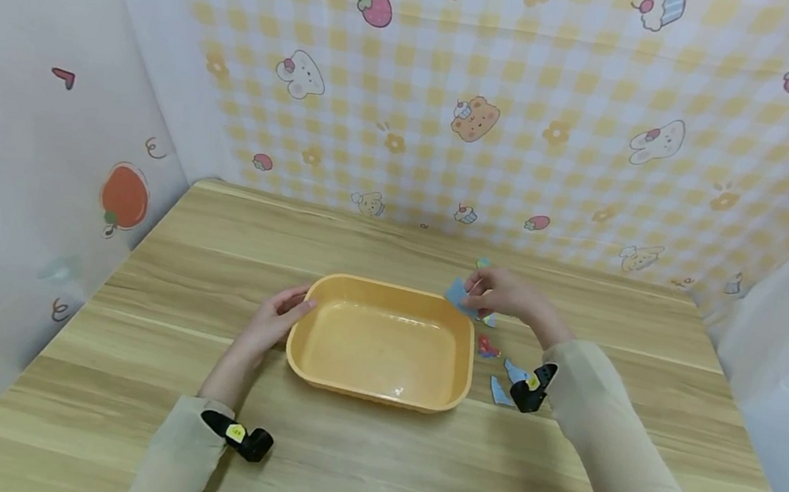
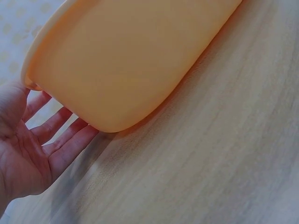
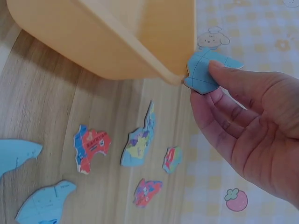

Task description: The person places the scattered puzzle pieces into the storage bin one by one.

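An orange-yellow plastic tub [image 1: 379, 353] stands on the table, its inside bare. At its left end my left hand [image 1: 277, 316] holds the rim, thumb over the top and fingers against the outer wall [image 2: 107, 93]. My right hand [image 1: 509, 292] is at the tub's far right corner. Between thumb and fingers it pinches a light blue puzzle piece [image 3: 203, 72] with thin dark lines, beside the rim in the right wrist view. Below that hand lie a red and blue piece [image 3: 91, 144], a yellow and purple piece [image 3: 138, 144] and smaller colourful pieces [image 3: 147, 192].
More light blue pieces [image 1: 500, 391] lie right of the tub, partly under the right wrist's black camera [image 1: 532, 387]. A checked cloth [image 1: 413, 114] hangs behind the wooden table [image 1: 362, 477]. White cloth [image 1: 23, 143] hangs on the left side.
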The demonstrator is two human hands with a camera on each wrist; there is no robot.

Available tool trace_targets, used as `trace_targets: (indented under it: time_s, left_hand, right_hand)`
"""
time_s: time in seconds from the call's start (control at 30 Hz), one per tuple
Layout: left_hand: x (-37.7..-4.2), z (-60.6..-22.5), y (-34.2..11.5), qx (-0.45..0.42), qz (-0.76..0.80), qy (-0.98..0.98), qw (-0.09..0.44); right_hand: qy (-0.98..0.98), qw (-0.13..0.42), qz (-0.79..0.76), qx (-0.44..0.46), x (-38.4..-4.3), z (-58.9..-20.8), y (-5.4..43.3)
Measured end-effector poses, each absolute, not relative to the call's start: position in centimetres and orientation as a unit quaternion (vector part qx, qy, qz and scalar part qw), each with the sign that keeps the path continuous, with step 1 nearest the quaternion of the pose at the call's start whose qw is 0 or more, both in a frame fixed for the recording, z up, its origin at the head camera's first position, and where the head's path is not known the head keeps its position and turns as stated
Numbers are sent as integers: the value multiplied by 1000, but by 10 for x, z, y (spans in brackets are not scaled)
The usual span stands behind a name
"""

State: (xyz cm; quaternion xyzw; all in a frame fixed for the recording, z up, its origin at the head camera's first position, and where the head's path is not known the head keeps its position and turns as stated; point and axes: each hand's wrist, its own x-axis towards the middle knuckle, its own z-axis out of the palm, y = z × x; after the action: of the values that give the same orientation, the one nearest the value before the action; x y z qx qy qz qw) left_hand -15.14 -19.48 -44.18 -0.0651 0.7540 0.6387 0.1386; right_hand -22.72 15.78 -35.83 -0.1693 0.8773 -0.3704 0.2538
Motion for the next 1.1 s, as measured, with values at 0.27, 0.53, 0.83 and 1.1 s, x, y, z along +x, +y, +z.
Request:
trace_targets:
  time_s: [0.27, 0.53, 0.83, 1.1]
  left_hand:
    - [-149, -442, -194, -72, 632, 758, 144]
    - [-151, -442, -194, -69, 637, 755, 139]
    - [-153, -442, -194, -74, 635, 756, 138]
    - [-153, -444, -195, -76, 642, 750, 138]
  right_hand:
    - [876, 269, -363, -169, -229, -361, 142]
    - [869, 274, -374, -172, -229, -361, 124]
    - [872, 273, -362, -183, -229, -361, 101]
    - [870, 277, -357, -196, -227, -363, 84]
